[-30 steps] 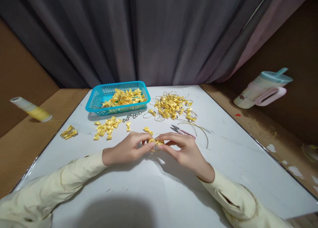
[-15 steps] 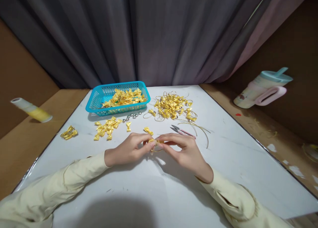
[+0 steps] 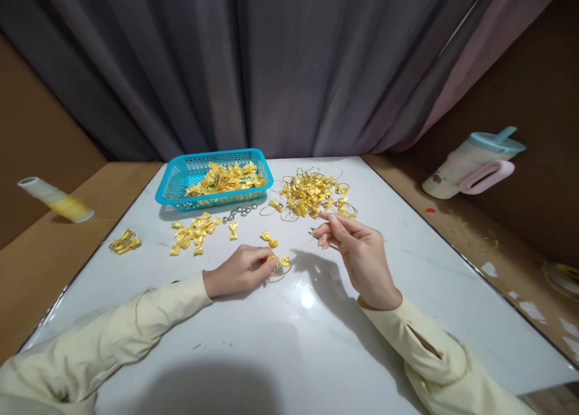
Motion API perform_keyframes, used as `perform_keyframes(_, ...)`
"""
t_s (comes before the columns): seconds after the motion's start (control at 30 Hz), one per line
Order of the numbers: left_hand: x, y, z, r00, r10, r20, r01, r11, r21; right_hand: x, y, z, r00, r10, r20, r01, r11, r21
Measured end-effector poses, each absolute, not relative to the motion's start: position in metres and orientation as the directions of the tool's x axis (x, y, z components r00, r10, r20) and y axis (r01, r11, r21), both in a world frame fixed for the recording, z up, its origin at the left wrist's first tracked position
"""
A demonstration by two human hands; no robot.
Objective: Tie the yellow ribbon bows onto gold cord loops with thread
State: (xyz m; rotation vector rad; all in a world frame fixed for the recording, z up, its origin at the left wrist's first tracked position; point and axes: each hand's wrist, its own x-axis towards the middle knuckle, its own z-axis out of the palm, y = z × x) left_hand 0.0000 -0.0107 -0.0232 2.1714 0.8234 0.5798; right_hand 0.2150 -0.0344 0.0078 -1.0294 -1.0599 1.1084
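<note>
My left hand (image 3: 244, 271) rests on the white table (image 3: 289, 330) and pinches a small yellow ribbon bow (image 3: 284, 262) that has a thin gold loop under it. My right hand (image 3: 359, 253) is lifted up and to the right of the bow. Its thumb and forefinger are pinched together on what looks like a fine thread running back toward the bow. The small scissors (image 3: 313, 231) lie mostly hidden behind this hand. One loose bow (image 3: 270, 238) lies just beyond my left hand.
At the back left a blue basket (image 3: 174, 189) holds bows. Beside it is a heap of bows with gold loops (image 3: 312, 195), a row of silver beads (image 3: 239, 211) and scattered bows (image 3: 194, 231). A thread spool (image 3: 54, 199) lies far left, a pink jug (image 3: 473, 164) far right.
My right hand has left the bow and risen up and to the right, pinched. My left hand keeps the bow and has shifted slightly right.
</note>
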Motion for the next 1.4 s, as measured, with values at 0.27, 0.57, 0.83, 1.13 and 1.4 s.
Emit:
perform_keyframes(0.27,0.002,-0.01,-0.031,0.718,0.668,0.195,0.377,-0.608,0.699,0.218,-0.033,0.009,0.124,0.984,0.128,-0.061,0.136,-0.989)
perform_keyframes(0.57,0.001,-0.013,-0.027,0.705,0.684,0.188,0.33,-0.551,0.766,0.206,-0.038,-0.002,-0.281,0.946,0.16,0.455,0.278,-0.846)
perform_keyframes(0.83,0.002,-0.015,-0.025,0.706,0.695,0.137,0.283,-0.454,0.845,0.198,-0.045,-0.008,-0.401,0.884,0.239,0.41,0.407,-0.816)
perform_keyframes(1.13,0.002,-0.013,-0.026,0.683,0.73,0.039,0.2,-0.238,0.951,0.196,-0.049,-0.013,-0.392,0.852,0.347,0.415,0.501,-0.759)
perform_keyframes(1.4,0.002,-0.013,-0.027,0.679,0.734,0.019,0.181,-0.191,0.965,0.196,-0.049,-0.012,-0.396,0.828,0.397,0.394,0.544,-0.741)
